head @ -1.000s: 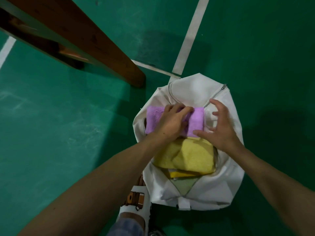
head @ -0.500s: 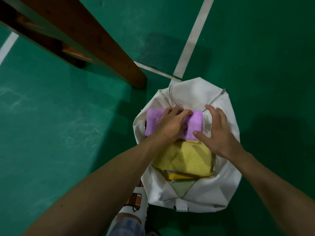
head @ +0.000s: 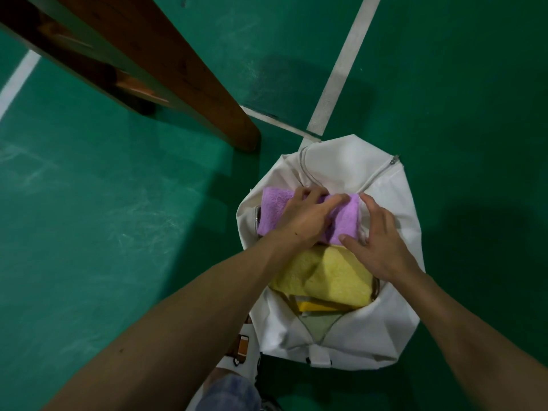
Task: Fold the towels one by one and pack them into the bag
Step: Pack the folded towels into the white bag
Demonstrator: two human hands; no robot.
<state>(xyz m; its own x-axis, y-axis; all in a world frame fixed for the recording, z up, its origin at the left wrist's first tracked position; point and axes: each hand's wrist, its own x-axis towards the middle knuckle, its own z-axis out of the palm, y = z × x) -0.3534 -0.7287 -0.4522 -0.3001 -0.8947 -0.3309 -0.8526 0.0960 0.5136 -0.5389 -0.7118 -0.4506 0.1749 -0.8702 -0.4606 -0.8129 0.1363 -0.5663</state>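
A white zip bag [head: 382, 330] stands open on the green floor. A folded purple towel [head: 271, 207] lies across the far part of its opening. My left hand [head: 305, 218] rests on top of the purple towel with fingers curled over its far edge. My right hand [head: 376, 244] touches the towel's right end, thumb on its near corner, fingers spread along the bag's zip edge. A folded yellow towel [head: 332, 277] sits in the bag nearer to me, over a darker yellow towel [head: 314, 306] and a pale green one [head: 318, 324].
A brown wooden bench leg [head: 207, 93] slants down to the floor just left of the bag. White court lines [head: 341, 69] cross the green floor beyond the bag. My sandalled foot [head: 241, 348] and knee are at the bag's near left side.
My right hand has slid in against the purple towel's right end and its fingers have come closer together. My left hand stays on the towel, pressing it lower into the bag.
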